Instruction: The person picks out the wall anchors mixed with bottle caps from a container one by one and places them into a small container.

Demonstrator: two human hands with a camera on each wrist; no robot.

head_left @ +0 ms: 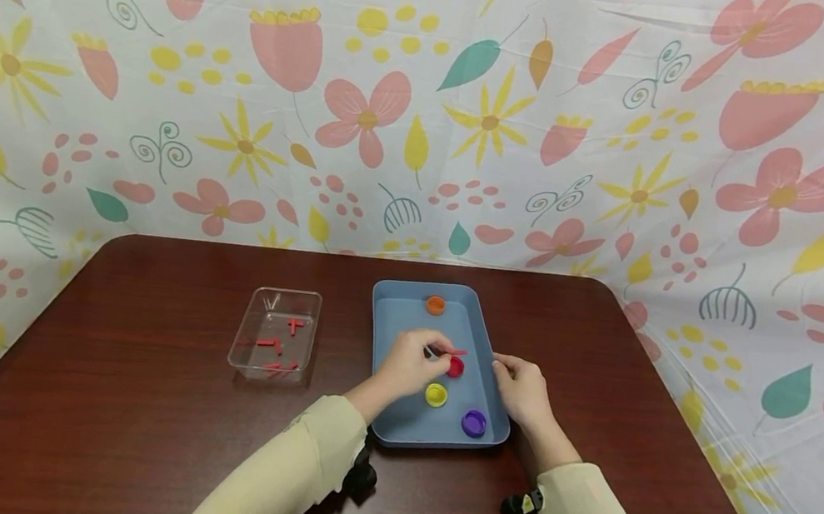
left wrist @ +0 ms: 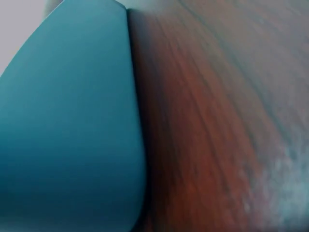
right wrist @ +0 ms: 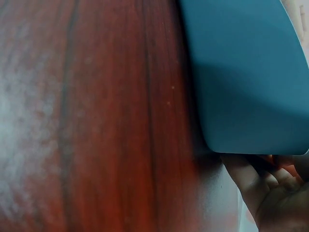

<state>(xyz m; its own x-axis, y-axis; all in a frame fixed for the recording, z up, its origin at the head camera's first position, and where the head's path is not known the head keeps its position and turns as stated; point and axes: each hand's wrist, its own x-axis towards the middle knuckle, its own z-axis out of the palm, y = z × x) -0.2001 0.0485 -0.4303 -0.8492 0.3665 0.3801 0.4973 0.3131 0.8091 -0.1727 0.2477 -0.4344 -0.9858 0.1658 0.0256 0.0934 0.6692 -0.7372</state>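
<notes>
A blue tray (head_left: 395,419) lies on the table with several small round caps in it: orange (head_left: 435,305), red (head_left: 456,367), yellow (head_left: 436,395) and purple (head_left: 473,423). Just above the red cap, my left hand (head_left: 410,364) pinches a small red stick (head_left: 456,352) between thumb and fingertips. My right hand (head_left: 522,393) grips the tray's right rim; in the right wrist view its fingers (right wrist: 244,176) reach the outer wall of the tray (right wrist: 251,96). The left wrist view holds only the tray's wall (left wrist: 72,121) and the table, with the left hand out of sight.
Left of the tray stands a clear plastic box (head_left: 242,340) with several red sticks (head_left: 295,325) lying loose inside. The dark wooden table (head_left: 139,413) reaches back to a flower-patterned cloth (head_left: 357,201).
</notes>
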